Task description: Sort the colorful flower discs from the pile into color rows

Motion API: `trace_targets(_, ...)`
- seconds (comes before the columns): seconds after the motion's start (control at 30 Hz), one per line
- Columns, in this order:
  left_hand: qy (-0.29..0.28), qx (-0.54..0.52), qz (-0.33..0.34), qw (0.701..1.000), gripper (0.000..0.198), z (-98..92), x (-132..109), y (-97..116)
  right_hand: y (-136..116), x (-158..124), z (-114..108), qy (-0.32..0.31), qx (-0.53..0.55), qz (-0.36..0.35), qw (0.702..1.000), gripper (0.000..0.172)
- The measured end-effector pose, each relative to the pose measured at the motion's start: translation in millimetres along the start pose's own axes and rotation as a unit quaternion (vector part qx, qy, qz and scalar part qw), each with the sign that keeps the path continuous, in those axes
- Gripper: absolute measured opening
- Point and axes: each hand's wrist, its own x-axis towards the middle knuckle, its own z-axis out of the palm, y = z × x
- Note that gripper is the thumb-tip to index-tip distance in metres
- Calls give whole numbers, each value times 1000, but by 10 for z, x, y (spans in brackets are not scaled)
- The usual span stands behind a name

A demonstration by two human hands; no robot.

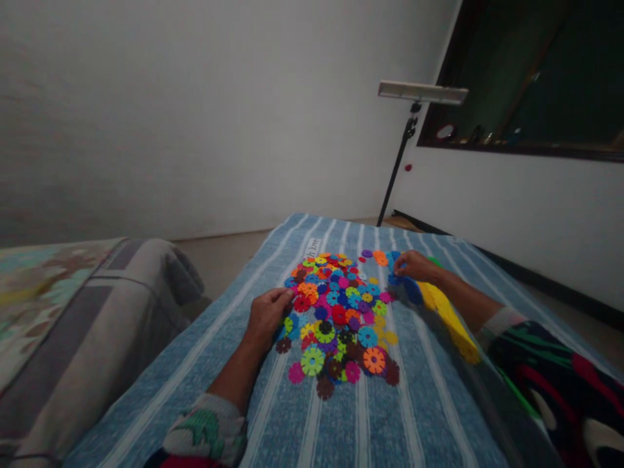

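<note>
Between the left hand (267, 316) and right hand (414, 265), loose discs (338, 315) are heaped, presumably for easy reach. A blue disc (392, 280) is seemingly pinched by the right; the left is narrowed, its hold unclear.

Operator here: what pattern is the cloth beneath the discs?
Blue cloth with whitish stripes; head view.

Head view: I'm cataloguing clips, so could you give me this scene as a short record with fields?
Surface: blue striped cloth
Main items: spread pile of colourful notched discs
Left hand: at the pile's left edge; grip unclear
Right hand: right of the pile's far part, fingertips by blue pieces; grip unclear
Alongside right forearm: long yellow piece
Background: pale panel on a black stand
</note>
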Motion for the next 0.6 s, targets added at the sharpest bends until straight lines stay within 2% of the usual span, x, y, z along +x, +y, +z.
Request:
trace_targets(0.1, 1, 11, -2, 1000, 42, -4, 7, 7, 284, -180, -5, -28, -16, 25, 999, 24)
trace_targets(0.23, 5, 17, -3, 1000, 45, -15, 23, 9, 467, -312, 81, -59, -23, 45, 997, 28)
trace_targets(0.4, 0, 19, 6, 1000, 45, -26, 26, 14, 549, -336, 153, -70, -23, 53, 996, 30)
trace_targets(0.6, 2, 15, 1, 1000, 42, -15, -11, 53, 528, -333, 142, -34, -30, 51, 998, 26)
